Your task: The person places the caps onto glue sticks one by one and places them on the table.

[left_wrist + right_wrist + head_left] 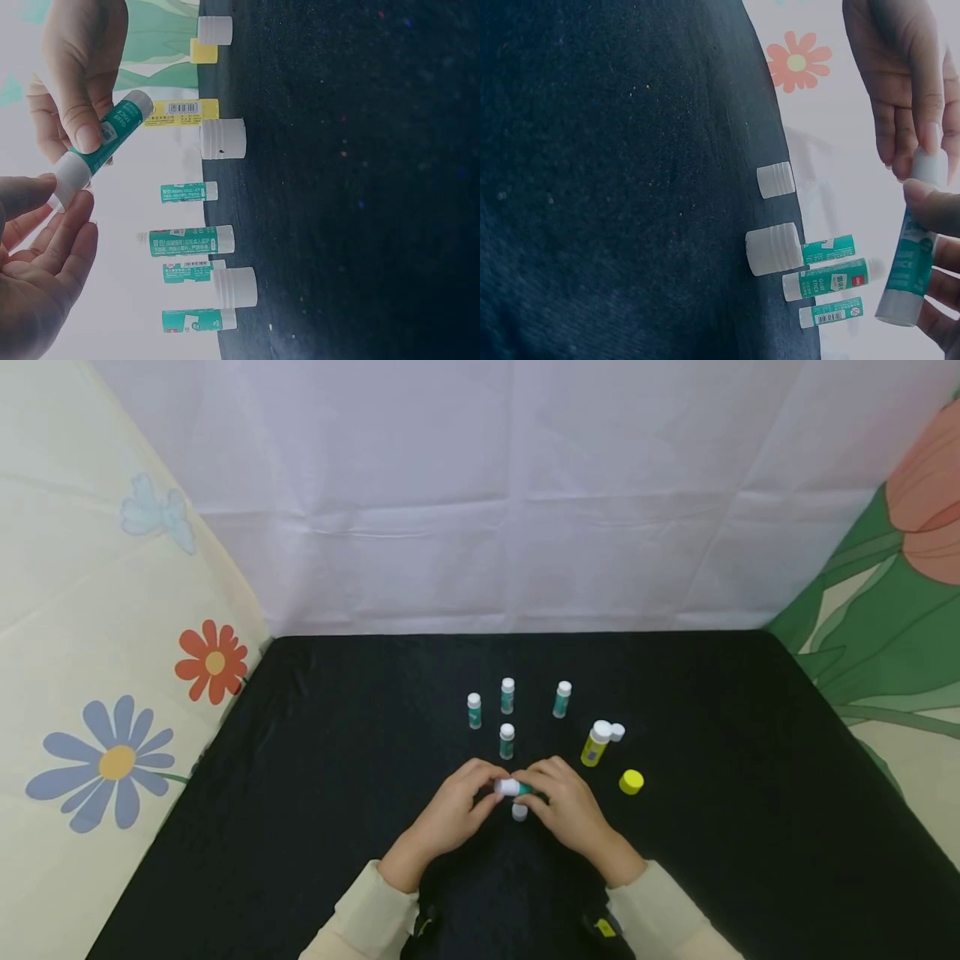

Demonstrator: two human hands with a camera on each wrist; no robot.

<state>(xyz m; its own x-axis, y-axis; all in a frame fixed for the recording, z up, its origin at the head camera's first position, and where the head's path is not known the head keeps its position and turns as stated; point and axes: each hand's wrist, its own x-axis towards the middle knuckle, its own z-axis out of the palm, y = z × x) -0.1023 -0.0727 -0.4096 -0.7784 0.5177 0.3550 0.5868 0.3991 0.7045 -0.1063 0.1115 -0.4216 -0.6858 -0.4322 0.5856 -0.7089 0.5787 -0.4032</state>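
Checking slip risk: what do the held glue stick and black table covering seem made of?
The held glue stick looks like smooth plastic, with clean-edged, rounded white ends. The black table covering is probably matte fabric, showing fine grain and little shine.

A black-covered table stands before a creased pale sheet — flower-patterned hangings flanking it.

"GLUE STICK" on held green tube, standing green tube.
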